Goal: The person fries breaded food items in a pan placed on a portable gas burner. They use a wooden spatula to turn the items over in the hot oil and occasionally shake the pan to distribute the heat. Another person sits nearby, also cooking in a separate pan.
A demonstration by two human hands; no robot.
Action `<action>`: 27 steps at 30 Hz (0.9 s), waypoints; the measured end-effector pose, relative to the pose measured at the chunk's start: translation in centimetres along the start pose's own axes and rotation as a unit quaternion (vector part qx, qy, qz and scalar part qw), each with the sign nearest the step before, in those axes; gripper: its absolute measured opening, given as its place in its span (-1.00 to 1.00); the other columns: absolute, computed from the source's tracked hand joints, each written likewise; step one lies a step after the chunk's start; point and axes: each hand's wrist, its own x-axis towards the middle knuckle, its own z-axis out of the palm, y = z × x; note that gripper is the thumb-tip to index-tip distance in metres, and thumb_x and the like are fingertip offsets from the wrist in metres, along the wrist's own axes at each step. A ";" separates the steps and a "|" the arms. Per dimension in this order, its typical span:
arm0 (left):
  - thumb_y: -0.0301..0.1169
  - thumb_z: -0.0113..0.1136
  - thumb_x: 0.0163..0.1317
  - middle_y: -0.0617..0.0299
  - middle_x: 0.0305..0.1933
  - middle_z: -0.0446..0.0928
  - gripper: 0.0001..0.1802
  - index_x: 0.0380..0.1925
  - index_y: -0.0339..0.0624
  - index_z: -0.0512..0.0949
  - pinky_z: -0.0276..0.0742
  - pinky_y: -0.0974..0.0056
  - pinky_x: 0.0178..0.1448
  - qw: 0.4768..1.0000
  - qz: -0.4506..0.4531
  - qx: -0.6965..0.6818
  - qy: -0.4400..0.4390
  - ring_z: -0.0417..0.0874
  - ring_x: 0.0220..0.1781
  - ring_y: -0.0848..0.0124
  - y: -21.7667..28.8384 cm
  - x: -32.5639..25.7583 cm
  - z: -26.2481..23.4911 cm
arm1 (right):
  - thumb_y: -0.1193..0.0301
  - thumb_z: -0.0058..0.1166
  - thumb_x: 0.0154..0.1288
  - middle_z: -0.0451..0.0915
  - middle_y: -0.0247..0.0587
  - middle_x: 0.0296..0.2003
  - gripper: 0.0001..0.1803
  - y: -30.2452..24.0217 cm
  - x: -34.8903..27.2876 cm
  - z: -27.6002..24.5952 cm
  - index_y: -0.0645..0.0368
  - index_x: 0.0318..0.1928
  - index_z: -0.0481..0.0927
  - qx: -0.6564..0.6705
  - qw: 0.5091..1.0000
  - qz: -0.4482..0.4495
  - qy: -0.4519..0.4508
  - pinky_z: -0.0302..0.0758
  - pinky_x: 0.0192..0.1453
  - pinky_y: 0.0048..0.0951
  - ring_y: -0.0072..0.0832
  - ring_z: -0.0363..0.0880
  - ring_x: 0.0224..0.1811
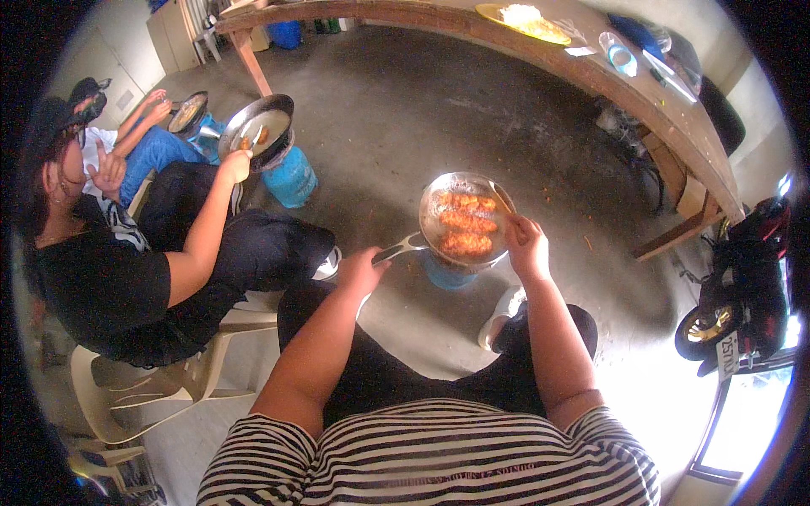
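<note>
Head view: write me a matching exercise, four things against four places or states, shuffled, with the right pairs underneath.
Column one
1. left hand
2. right hand
3. strips of orange-brown food
4. yellow plate

Column two
A. lying inside the near pan
B. on the wooden table
C. with a slim utensil, at the near pan's right side
D. gripping the handle of the near pan

Right pairs: 1-D, 2-C, 3-A, 4-B

Pan (431,212) of orange pieces (467,223) (left grip (363,271) on handle (402,247))
</note>
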 end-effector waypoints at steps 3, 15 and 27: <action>-0.09 0.23 0.07 0.01 -0.24 0.61 -0.57 -0.12 -0.07 0.56 0.46 0.06 -0.09 1.000 -0.010 -0.001 -0.005 0.62 -0.16 0.06 -0.5 0.2 0.2 | 0.33 0.15 0.14 0.56 0.05 -0.19 -0.69 -0.1 -0.2 0.4 0.17 -0.11 0.59 0.011 0.999 0.018 -0.030 0.52 -0.06 -0.28 -0.12 0.58 -0.17; -0.09 0.23 0.07 0.03 -0.20 0.61 -0.58 -0.13 -0.07 0.56 0.45 0.07 -0.04 0.999 -0.027 -0.008 -0.031 0.61 -0.13 0.07 0.0 0.1 -0.4 | 0.35 0.14 0.15 0.57 0.04 -0.17 -0.70 0.4 0.2 0.2 0.16 -0.10 0.60 0.039 0.998 0.045 -0.033 0.51 -0.03 -0.30 -0.10 0.58 -0.14; -0.09 0.22 0.08 0.02 -0.15 0.59 -0.55 -0.10 -0.12 0.54 0.44 0.09 0.00 0.999 -0.015 0.006 -0.027 0.59 -0.07 0.09 -0.1 0.1 -0.3 | 0.38 0.13 0.13 0.56 0.03 -0.14 -0.66 -1.2 -0.5 0.0 0.15 -0.05 0.57 0.014 0.995 -0.040 -0.087 0.48 0.01 -0.27 -0.08 0.55 -0.09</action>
